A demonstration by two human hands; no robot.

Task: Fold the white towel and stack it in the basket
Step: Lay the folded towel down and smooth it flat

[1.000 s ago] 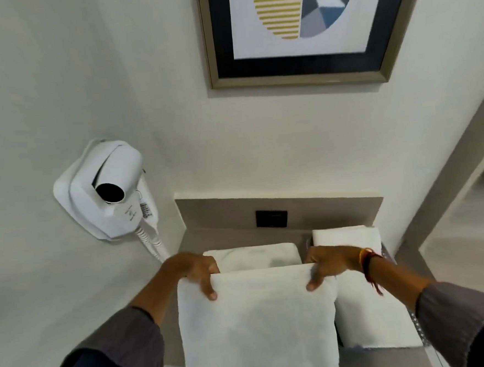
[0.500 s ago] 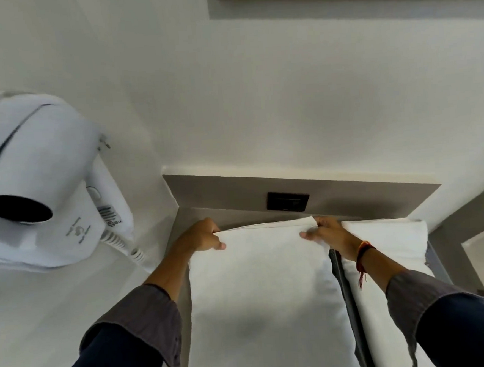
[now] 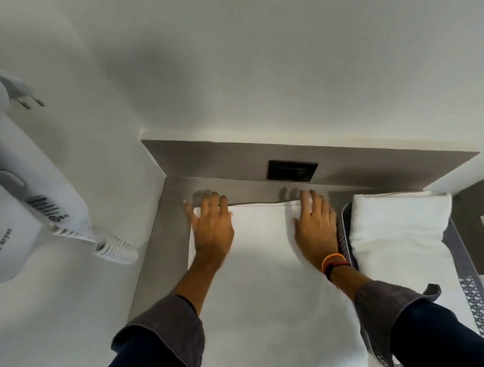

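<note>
A folded white towel lies flat on a stack on the left of the grey shelf. My left hand rests palm down on its far left corner, fingers spread. On the towel's far right corner, my right hand also presses flat with fingers apart; a red and orange band circles that wrist. Neither hand grips the cloth. A grey perforated basket stands just to the right and holds another folded white towel. I cannot tell what lies under the left towel.
A white wall-mounted hair dryer with a coiled cord hangs on the left wall, close to my left arm. A black socket plate sits in the grey back panel just beyond my fingertips.
The towel, held by its far edge in both hands, has been carried forward and laid down. My hands have let go and now lie flat on it. The view has moved closer and lower.
</note>
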